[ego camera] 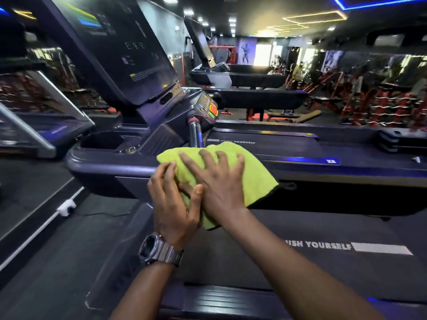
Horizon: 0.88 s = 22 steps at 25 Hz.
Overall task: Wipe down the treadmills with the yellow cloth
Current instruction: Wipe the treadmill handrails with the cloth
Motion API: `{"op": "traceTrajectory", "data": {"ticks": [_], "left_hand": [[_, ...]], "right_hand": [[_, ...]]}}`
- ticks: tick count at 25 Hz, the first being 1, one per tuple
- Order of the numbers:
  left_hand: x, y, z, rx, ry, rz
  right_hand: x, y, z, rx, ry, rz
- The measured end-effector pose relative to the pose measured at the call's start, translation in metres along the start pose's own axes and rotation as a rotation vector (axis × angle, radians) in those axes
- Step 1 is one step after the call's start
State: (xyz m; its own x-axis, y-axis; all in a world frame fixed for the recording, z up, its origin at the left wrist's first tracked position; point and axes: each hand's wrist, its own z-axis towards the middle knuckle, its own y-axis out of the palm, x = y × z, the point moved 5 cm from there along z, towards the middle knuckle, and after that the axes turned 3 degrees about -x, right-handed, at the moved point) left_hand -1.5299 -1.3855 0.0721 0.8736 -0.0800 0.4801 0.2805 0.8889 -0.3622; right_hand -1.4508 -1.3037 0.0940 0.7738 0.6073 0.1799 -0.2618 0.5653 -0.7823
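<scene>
dark gym hall, black ceiling [254, 10] with yellow light outlines and blue strip, red weight racks [381, 100] below it at right, bright window [263, 54] beyond

Counts: two hands, left hand [172, 204] and right hand [219, 181], both on one yellow cloth [258, 179]. One wristwatch [153, 249], on the left wrist. At least three treadmills: the near treadmill [111, 162] under the cloth, a second treadmill [300, 146] just beyond it, a third treadmill [242, 77] further back. One more console [41, 125] at the left edge, maybe a fourth machine, can't tell. One chrome handgrip [195, 135]. "Push yourself" belt prints: two. Background weight racks too blurred to count.
</scene>
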Motion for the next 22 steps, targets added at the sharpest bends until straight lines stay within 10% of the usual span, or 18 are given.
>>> {"op": "traceTrajectory", "data": {"ticks": [8,22], "left_hand": [[-0.038,-0.019,0.000,0.096,-0.118,0.053],[0.046,0.049,-0.023,-0.143,0.088,0.156]], "right_hand": [[-0.057,0.003,0.029,0.084,-0.160,-0.068],[0.248,-0.020,-0.104,0.067,0.345,-0.046]]}}
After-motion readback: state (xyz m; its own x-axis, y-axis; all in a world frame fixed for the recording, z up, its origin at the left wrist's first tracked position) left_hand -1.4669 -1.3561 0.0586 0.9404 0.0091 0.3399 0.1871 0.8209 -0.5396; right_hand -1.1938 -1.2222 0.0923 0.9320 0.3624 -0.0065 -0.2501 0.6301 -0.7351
